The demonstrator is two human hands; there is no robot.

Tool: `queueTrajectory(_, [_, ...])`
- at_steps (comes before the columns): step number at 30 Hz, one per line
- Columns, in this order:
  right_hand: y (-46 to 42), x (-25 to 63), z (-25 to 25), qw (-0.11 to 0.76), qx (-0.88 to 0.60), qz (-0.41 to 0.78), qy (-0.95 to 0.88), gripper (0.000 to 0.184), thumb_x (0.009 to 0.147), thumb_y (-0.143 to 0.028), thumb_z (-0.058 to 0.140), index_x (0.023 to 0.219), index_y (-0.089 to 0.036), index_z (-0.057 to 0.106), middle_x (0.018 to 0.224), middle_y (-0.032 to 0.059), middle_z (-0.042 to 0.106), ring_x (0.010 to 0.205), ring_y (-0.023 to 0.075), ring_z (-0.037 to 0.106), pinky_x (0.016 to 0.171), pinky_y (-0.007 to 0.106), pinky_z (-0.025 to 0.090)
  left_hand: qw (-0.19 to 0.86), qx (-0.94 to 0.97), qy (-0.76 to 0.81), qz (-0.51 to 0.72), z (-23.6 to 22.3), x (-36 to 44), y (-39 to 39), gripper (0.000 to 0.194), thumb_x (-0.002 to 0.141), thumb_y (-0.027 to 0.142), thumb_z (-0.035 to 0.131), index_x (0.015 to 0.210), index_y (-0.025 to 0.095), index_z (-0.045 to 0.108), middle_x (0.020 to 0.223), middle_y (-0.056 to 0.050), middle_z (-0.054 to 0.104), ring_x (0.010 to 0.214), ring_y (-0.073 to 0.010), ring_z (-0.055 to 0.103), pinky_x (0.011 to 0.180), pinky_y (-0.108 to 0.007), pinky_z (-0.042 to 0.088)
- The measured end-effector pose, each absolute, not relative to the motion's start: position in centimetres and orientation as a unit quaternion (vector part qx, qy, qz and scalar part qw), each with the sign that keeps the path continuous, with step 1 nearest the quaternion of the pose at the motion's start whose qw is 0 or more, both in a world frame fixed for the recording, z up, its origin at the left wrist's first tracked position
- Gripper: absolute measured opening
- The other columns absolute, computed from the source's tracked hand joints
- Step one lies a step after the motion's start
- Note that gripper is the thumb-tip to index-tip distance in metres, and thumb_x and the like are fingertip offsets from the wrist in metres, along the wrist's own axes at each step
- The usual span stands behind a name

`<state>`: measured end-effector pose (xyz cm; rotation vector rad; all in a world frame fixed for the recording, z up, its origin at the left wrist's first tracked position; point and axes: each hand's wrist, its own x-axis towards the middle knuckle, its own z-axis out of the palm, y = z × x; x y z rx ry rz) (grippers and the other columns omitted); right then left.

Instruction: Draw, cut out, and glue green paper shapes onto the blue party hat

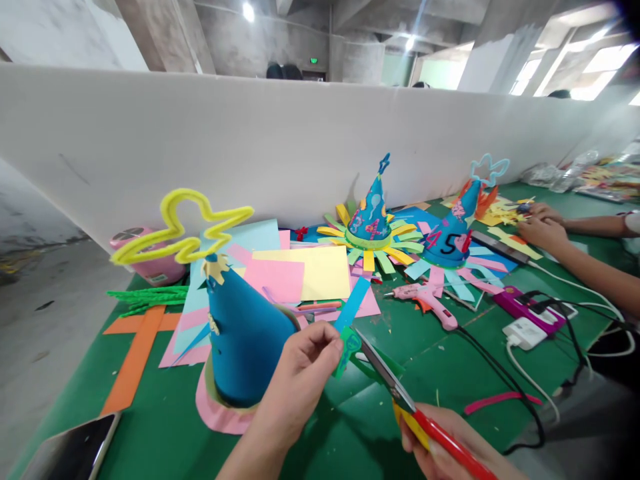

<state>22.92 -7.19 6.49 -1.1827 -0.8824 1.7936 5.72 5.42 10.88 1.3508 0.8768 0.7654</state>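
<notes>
My left hand pinches a small green paper piece with a drawn shape on it, between thumb and fingers. In my right hand is a pair of scissors with red and yellow handles, its blades reaching up to the green piece's right edge. Whether the blades touch the paper I cannot tell. Just left of my left hand stands a blue paper cone hat, topped by a yellow pipe-cleaner shape and ringed by a pink brim. A blue paper strip lies beyond my fingertips.
Two decorated cone hats stand farther back. A pink glue gun lies right of centre, its cable near a purple power strip. Another person's hands work at far right. A phone sits front left; a white partition rises behind.
</notes>
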Motion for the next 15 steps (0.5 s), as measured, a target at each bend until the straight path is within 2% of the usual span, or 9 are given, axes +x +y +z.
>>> queueTrajectory(4, [-7.5,23.2,5.9,0.397,-0.417,0.745,-0.336,0.049,0.065,-0.06,0.06,0.081,-0.015,0.051,0.048,-0.01,0.032,0.038,0.0014,0.023,0.037,0.016,0.019,0.616,0.61,0.367,0.336,10.8,5.6,5.5,0.022,0.076,0.028,0.051,0.057,0.018,0.044,0.058,0.003,0.035,0.056,-0.0109,0.029,0.052,-0.023,0.024])
queueTrajectory(8, [-7.8,23.4,6.0,0.389,-0.452,0.738,-0.316,0.048,0.069,-0.058,0.058,0.084,-0.014,0.05,0.051,-0.0094,0.034,0.04,0.0012,0.023,0.04,0.016,0.02,0.622,0.612,0.36,0.33,10.7,5.5,5.5,0.021,0.076,0.025,0.051,0.058,0.017,0.045,0.059,0.004,0.036,0.056,-0.0103,0.029,0.052,-0.023,0.025])
queueTrajectory(11, [-7.7,23.1,6.5,0.386,-0.483,0.723,-0.308,0.048,0.065,-0.059,0.062,0.081,-0.014,0.054,0.052,-0.0079,0.035,0.043,0.0028,0.025,0.042,0.017,0.021,0.637,0.587,0.371,0.335,10.6,5.6,5.4,0.021,0.076,0.026,0.054,0.059,0.017,0.046,0.058,0.004,0.036,0.055,-0.0094,0.029,0.051,-0.022,0.025])
queueTrajectory(15, [-6.8,22.7,6.4,0.427,-0.47,0.709,-0.307,0.052,0.06,-0.063,0.063,0.079,-0.016,0.056,0.055,-0.006,0.039,0.047,0.0057,0.034,0.048,0.02,0.03,0.677,0.496,0.393,0.376,10.2,6.2,5.1,0.022,0.073,0.029,0.06,0.06,0.017,0.048,0.057,0.004,0.039,0.054,-0.0086,0.032,0.05,-0.02,0.029])
